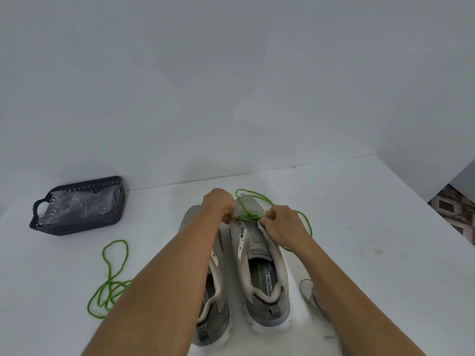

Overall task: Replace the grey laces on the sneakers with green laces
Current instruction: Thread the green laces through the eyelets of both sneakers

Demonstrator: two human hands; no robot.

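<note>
Fingers of left hand (219,204) and right hand (280,222) pinching green lace (248,216) at right sneaker (259,253); limp, light, best gripped near stiff tip.

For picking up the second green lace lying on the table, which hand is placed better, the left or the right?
Left. The spare green lace lies beside the left forearm; the right hand is across both sneakers from it. Both hands pinch the lace at the right sneaker.

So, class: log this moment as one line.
both hands pinch green lace | right grey sneaker | lowest eyelets
</note>
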